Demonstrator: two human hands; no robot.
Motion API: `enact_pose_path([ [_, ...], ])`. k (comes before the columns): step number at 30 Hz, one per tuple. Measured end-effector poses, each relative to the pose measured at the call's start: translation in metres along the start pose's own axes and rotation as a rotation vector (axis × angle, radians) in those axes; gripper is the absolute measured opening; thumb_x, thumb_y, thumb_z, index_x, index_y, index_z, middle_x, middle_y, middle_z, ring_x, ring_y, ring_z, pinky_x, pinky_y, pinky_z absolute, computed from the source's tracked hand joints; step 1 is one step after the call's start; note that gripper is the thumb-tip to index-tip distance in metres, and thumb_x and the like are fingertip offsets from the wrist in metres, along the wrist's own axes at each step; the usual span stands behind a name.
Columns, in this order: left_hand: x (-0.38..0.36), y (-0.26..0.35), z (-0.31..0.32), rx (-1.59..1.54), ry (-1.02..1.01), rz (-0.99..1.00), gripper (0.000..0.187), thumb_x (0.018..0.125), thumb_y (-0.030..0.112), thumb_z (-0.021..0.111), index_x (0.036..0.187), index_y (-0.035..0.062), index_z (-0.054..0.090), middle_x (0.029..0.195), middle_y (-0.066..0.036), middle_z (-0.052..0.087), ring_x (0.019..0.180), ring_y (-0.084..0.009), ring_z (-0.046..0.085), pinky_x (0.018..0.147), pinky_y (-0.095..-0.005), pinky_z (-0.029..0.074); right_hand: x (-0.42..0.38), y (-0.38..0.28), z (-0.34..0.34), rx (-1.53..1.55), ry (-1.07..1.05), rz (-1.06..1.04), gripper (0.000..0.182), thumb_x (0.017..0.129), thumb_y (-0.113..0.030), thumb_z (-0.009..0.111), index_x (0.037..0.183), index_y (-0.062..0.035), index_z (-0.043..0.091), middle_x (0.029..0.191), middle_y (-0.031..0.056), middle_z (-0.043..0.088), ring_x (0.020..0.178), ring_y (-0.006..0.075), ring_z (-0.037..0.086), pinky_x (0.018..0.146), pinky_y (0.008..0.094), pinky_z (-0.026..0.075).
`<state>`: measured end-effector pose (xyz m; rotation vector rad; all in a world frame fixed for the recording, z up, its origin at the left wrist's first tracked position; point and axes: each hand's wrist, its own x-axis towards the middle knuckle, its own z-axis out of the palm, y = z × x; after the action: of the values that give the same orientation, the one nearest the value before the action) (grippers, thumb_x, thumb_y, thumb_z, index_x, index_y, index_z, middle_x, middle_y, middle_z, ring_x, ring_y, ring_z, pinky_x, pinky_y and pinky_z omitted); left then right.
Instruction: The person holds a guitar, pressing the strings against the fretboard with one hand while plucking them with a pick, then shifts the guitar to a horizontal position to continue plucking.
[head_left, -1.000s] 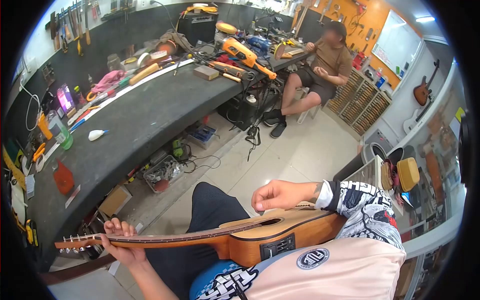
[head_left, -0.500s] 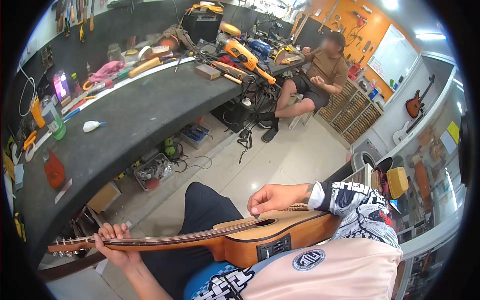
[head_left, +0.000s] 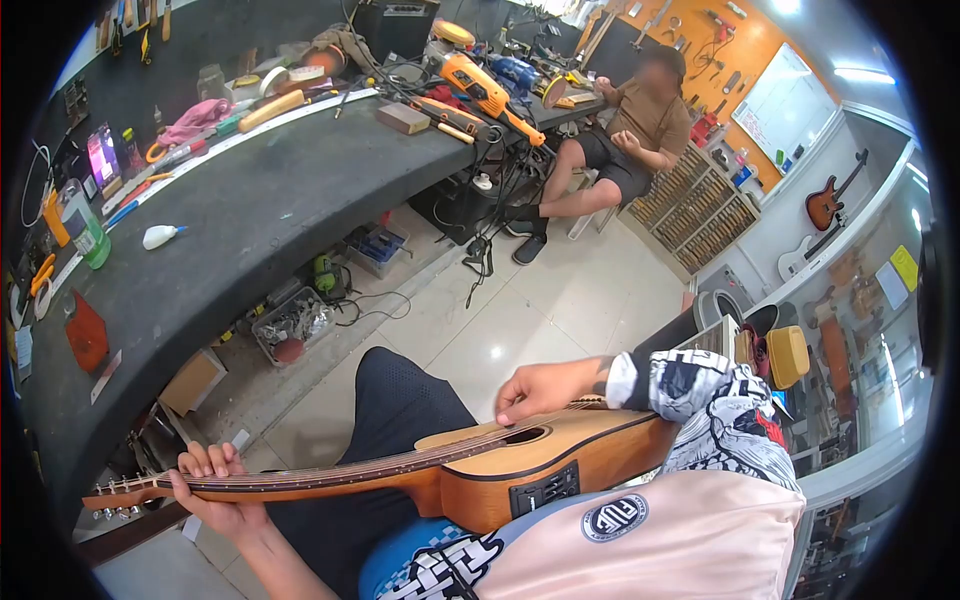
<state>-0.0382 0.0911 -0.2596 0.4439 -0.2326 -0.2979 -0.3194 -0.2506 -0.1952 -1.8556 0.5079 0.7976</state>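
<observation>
An acoustic guitar [head_left: 560,453] lies across my lap, its headstock at the left and its body under my right forearm. My left hand [head_left: 215,490] wraps the neck near the headstock, thumb on the near side and fingers curled over the strings. Over the strings by the sound hole [head_left: 527,436], my right hand [head_left: 540,392] is closed in a pinch on a small dark guitar pick, which the fingers now mostly hide. A black preamp panel [head_left: 544,487] is set in the guitar's side.
A dark workbench [head_left: 230,240] curves along the left, bearing a glue bottle [head_left: 160,237], an orange power tool [head_left: 490,95] and hand tools. Another person [head_left: 640,125] sits at its far end. Bins [head_left: 292,325] and cables lie beneath. A glass-fronted cabinet [head_left: 860,370] stands at right.
The whole view has shifted slightly, with the bench and guitar appearing a little further left. My right hand has tipped down at the strings, and the pick's dark tip shows less.
</observation>
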Motion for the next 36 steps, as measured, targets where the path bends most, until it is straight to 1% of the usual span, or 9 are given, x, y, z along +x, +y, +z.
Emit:
enact_pose_path([
  [3, 0.002, -0.001, 0.009, 0.028, 0.006, 0.021, 0.035, 0.102, 0.034, 0.045, 0.075, 0.0125, 0.036, 0.071, 0.0, 0.033, 0.062, -0.0109, 0.038, 0.072, -0.0317, 0.036, 0.016, 0.039, 0.009, -0.259, 0.324, 0.149, 0.027, 0.095, -0.027, 0.063, 0.093, -0.0017, 0.072, 0.083, 0.012, 0.07, 0.079, 0.0223, 0.064, 0.074, 0.0342, 0.05],
  [8, -0.001, 0.002, 0.021, 0.024, 0.071, 0.001, 0.034, 0.102, 0.034, 0.044, 0.076, 0.0132, 0.036, 0.07, 0.0, 0.033, 0.062, -0.0116, 0.035, 0.068, -0.0309, 0.037, -0.011, -0.02, 0.0, -0.164, 0.115, -0.52, 0.017, 0.092, -0.016, 0.068, 0.084, -0.0012, 0.066, 0.101, 0.0089, 0.066, 0.096, 0.0209, 0.062, 0.087, 0.034, 0.047],
  [11, 0.001, 0.003, 0.022, 0.042, 0.042, 0.021, 0.035, 0.102, 0.035, 0.046, 0.076, 0.0126, 0.037, 0.07, 0.0, 0.034, 0.06, -0.0116, 0.035, 0.066, -0.0301, 0.038, -0.018, -0.017, -0.004, 0.33, -0.023, -0.439, 0.022, 0.094, -0.019, 0.066, 0.083, -0.0005, 0.066, 0.101, 0.0085, 0.066, 0.095, 0.0184, 0.062, 0.086, 0.034, 0.047],
  [15, -0.004, 0.003, 0.03, 0.082, -0.001, 0.036, 0.036, 0.102, 0.035, 0.046, 0.077, 0.0118, 0.036, 0.072, -0.001, 0.036, 0.059, -0.0123, 0.042, 0.057, -0.0277, 0.04, 0.002, 0.03, 0.009, -0.198, 0.192, 0.082, 0.028, 0.096, -0.029, 0.063, 0.096, -0.0022, 0.069, 0.087, 0.0077, 0.069, 0.082, 0.0171, 0.064, 0.076, 0.0318, 0.05],
  [18, -0.009, 0.003, 0.037, 0.081, -0.01, 0.018, 0.036, 0.102, 0.036, 0.048, 0.077, 0.0103, 0.04, 0.071, -0.001, 0.036, 0.058, -0.0118, 0.04, 0.055, -0.027, 0.041, -0.008, 0.021, 0.007, -0.415, 0.176, -0.17, 0.021, 0.099, -0.02, 0.059, 0.096, -0.0006, 0.067, 0.099, 0.0064, 0.067, 0.093, 0.0153, 0.061, 0.084, 0.0299, 0.048],
  [22, -0.01, 0.0, 0.054, 0.151, 0.02, 0.013, 0.037, 0.101, 0.038, 0.049, 0.078, 0.0095, 0.041, 0.075, -0.003, 0.044, 0.058, -0.0118, 0.04, 0.054, -0.0258, 0.041, -0.023, 0.01, 0.004, 0.16, 0.084, -0.535, 0.028, 0.095, -0.03, 0.065, 0.101, -0.0035, 0.069, 0.085, 0.0045, 0.07, 0.08, 0.0114, 0.06, 0.074, 0.0306, 0.05],
  [25, -0.01, 0.002, 0.049, 0.164, -0.178, -0.018, 0.038, 0.098, 0.041, 0.052, 0.079, 0.0095, 0.041, 0.075, -0.005, 0.051, 0.063, -0.0129, 0.043, 0.057, -0.0268, 0.04, -0.007, 0.043, 0.005, 0.238, -0.033, -0.367, 0.03, 0.096, -0.033, 0.063, 0.099, -0.0035, 0.07, 0.086, 0.004, 0.07, 0.079, 0.0101, 0.058, 0.075, 0.031, 0.049],
  [29, 0.006, 0.014, 0.029, 0.246, -0.523, -0.037, 0.042, 0.094, 0.046, 0.058, 0.079, 0.0098, 0.041, 0.063, -0.006, 0.05, 0.066, -0.0147, 0.043, 0.058, -0.0273, 0.037, 0.007, 0.074, 0.014, -0.117, 0.317, -0.059, 0.037, 0.096, -0.038, 0.06, 0.094, -0.0023, 0.072, 0.09, 0.0111, 0.071, 0.082, 0.0206, 0.064, 0.076, 0.0352, 0.05],
  [36, 0.005, 0.009, 0.049, 0.257, -0.535, -0.054, 0.04, 0.097, 0.045, 0.054, 0.079, 0.0118, 0.04, 0.064, -0.005, 0.047, 0.065, -0.0145, 0.041, 0.059, -0.0281, 0.038, -0.016, 0.05, 0.005, 0.042, 0.257, -0.434, 0.037, 0.095, -0.04, 0.062, 0.102, -0.004, 0.07, 0.087, 0.0089, 0.07, 0.08, 0.0171, 0.063, 0.076, 0.0325, 0.05],
])
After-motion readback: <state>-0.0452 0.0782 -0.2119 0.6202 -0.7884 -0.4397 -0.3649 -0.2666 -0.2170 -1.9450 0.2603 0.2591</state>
